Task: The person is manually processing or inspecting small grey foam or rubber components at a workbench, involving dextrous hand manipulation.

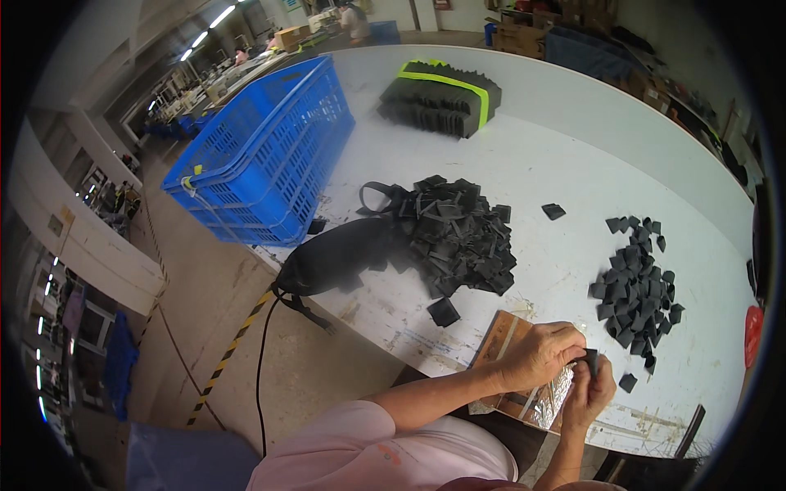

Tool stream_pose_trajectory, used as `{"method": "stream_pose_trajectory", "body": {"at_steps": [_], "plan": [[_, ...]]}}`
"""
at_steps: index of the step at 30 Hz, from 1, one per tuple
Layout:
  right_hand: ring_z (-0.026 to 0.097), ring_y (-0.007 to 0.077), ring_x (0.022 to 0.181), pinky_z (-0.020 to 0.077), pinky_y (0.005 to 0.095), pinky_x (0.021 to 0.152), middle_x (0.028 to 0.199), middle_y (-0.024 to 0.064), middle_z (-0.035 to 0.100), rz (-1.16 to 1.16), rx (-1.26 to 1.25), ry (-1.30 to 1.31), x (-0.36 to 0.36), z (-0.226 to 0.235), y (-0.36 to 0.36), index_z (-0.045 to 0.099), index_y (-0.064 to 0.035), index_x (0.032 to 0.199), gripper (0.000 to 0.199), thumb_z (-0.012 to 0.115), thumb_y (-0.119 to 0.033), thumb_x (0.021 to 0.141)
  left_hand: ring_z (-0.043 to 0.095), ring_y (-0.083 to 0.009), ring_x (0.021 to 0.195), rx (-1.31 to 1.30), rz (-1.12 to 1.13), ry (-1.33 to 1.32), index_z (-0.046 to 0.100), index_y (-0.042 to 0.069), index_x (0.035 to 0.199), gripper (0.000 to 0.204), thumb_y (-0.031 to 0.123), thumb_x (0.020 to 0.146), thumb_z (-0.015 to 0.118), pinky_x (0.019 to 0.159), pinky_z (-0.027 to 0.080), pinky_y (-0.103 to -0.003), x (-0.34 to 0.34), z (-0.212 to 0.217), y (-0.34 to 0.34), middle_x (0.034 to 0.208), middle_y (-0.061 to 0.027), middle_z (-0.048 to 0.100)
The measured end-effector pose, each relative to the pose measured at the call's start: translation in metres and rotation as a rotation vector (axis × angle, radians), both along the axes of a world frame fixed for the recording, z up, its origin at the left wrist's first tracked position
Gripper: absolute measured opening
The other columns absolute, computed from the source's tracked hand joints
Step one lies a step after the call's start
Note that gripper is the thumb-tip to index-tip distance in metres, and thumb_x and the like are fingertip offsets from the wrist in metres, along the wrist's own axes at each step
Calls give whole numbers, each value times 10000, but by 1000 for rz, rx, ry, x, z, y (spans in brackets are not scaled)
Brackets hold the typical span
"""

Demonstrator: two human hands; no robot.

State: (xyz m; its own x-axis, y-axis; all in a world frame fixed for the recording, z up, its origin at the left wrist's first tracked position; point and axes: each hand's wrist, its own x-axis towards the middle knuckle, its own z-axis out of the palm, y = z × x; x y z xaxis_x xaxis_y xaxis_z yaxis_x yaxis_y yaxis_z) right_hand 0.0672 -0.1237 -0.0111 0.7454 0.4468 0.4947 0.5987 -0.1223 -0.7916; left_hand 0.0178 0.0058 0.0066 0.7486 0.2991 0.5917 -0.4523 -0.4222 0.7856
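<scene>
Near the table's front edge, my left hand (544,353) and my right hand (591,394) are close together with fingers pinched. Between their fingertips is a small black fabric piece (592,357), partly hidden by the fingers. Under my hands lies a brown wooden board (494,334) with a shiny foil-like strip (546,403) across it. A heap of flat black squares (467,237) rises left of the board. To its right is a smaller heap of black pieces (637,286) that look folded, with one loose piece (628,383) nearest my right hand.
A blue plastic crate (282,155) stands at the table's left edge. Beside the larger heap lies a black bag (332,255). Farther back sits a dark stack (438,106) bound with a neon strap. A raised white board (565,78) borders the white table (540,270).
</scene>
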Motion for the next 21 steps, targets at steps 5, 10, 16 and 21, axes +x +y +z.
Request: {"method": "stream_pose_trajectory", "body": {"at_steps": [5,10,16,21], "plan": [[411,85,511,348,218,463,586,20,453,-53,2,10,-3,-5,-4,455,7,766,144,503,-103,847,549,-283,629,-52,-22,-20,509,0,751,71,10,742,579,541,429,-335,3,-3,-7,677,-128,531],[427,75,461,319,187,423,550,24,482,82,363,363,25,36,9,521,17,810,250,558,-230,828,547,-288,584,-123,128,210,517,2,754,55,33,787,548,523,422,-346,-18,-27,-2,642,-139,526],[392,39,476,293,169,447,570,-21,478,-200,229,589,70,-12,-8,576,-47,818,196,519,-228,869,543,-314,714,75,518,462,533,19,823,78,58,761,555,628,427,-380,-32,-96,44,758,-132,540],[427,44,458,328,179,414,550,-16,489,-125,203,836,-1,-76,-27,556,-58,747,171,552,-196,849,528,-310,841,533,703,449,525,-18,949,262,67,713,601,721,423,-380,1,-101,77,903,-155,528]]}}
